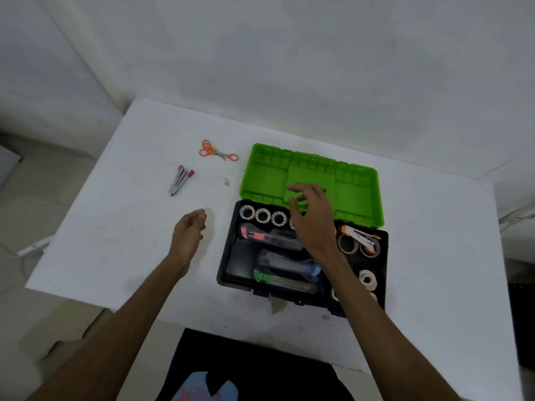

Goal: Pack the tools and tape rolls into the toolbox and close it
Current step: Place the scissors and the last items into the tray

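Packing step, mid-way by my read. My right hand (311, 219) hovers over the back of the black plastic toolbox (231, 267), fingers spread loose, holding nothing; the green hinged lid (356, 186) lies open behind. My left hand (189, 234) hangs over the white desk (121, 227), loosely curled, empty. Inside: small white tape rolls (263, 215) in a back row, more rolls on the right, utility knives (269, 237) in the middle. Orange-handled scissors (218, 151) and a pink-tipped metal tool (181, 180) sit out on the desk; next move: reach left for those.

A white table (121, 227) stands against a pale wall (289, 68).
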